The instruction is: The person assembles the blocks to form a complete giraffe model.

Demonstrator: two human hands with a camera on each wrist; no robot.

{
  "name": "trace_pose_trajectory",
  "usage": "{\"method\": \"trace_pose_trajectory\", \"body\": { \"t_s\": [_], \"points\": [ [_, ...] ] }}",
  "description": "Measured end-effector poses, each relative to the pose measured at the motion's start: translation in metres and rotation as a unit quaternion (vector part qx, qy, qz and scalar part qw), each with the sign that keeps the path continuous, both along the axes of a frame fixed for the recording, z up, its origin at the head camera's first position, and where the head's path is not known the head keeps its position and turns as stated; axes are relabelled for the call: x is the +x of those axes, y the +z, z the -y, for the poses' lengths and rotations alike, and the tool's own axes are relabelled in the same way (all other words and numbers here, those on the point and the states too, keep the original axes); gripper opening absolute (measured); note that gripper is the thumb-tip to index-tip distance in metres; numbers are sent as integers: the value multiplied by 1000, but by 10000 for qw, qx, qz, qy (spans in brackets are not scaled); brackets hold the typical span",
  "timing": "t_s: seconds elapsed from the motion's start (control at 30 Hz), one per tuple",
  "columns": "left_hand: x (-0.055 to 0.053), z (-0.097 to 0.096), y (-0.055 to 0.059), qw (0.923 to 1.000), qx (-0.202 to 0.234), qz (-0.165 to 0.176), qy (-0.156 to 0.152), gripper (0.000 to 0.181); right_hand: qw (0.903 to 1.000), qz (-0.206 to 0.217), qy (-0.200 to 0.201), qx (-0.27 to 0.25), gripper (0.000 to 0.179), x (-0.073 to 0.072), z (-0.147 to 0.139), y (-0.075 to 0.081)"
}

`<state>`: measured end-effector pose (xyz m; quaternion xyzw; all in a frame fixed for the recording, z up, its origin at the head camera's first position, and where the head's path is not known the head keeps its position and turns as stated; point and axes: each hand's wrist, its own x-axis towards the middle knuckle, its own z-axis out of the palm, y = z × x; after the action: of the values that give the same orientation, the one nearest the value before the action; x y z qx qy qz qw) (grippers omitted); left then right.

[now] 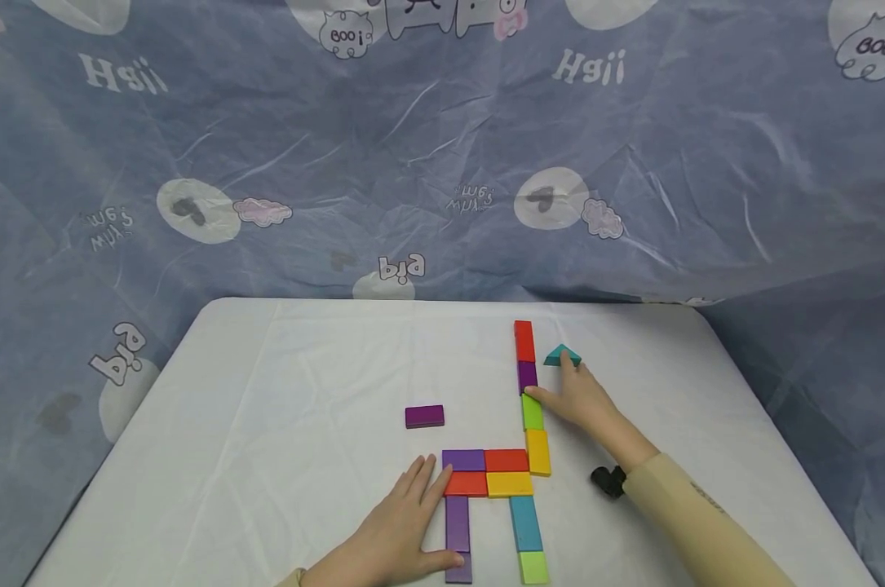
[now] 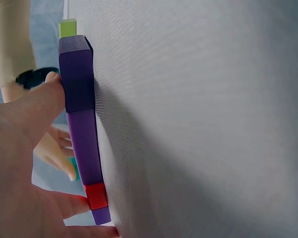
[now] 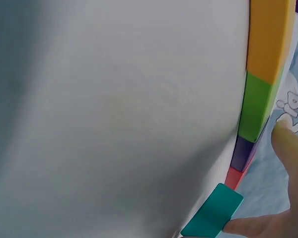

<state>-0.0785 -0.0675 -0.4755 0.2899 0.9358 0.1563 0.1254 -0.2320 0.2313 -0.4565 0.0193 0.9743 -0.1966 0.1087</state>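
Observation:
Flat coloured blocks form a figure on the white table. My left hand [image 1: 394,522] lies along its left side, thumb at the bottom purple block [image 1: 458,571] and index fingertip beside the red block [image 1: 466,483]. In the left wrist view, these fingers are spread along the blocks' side. My right hand [image 1: 581,399] reaches to the upper right, its index finger touching a teal triangular block [image 1: 562,355]. The thumb stretches to the tall column, where the dark purple block [image 1: 528,377] meets the green block [image 1: 533,412]. In the right wrist view, the teal block [image 3: 213,210] stands near the column.
A loose dark purple block [image 1: 424,417] lies left of the column. The column's top is a red block [image 1: 524,341]. Two legs hang below the body, the right one teal [image 1: 526,523] and green. A black wrist device [image 1: 608,482] is on the right sleeve. A patterned blue-grey cloth [image 1: 413,163] hangs behind the table.

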Motion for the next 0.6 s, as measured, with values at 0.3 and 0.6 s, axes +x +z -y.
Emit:
{"method": "trace_pose_trajectory", "body": {
  "t_s": [0.3, 0.6],
  "points": [
    [0, 1, -1, 9999, -44, -112, -77, 104, 9984, 402, -402, -48, 102, -33, 7, 2],
    [-2, 2, -1, 10000, -41, 8, -60, 104, 9985, 373, -402, -2, 94, -54, 9, 2]
  ]
}}
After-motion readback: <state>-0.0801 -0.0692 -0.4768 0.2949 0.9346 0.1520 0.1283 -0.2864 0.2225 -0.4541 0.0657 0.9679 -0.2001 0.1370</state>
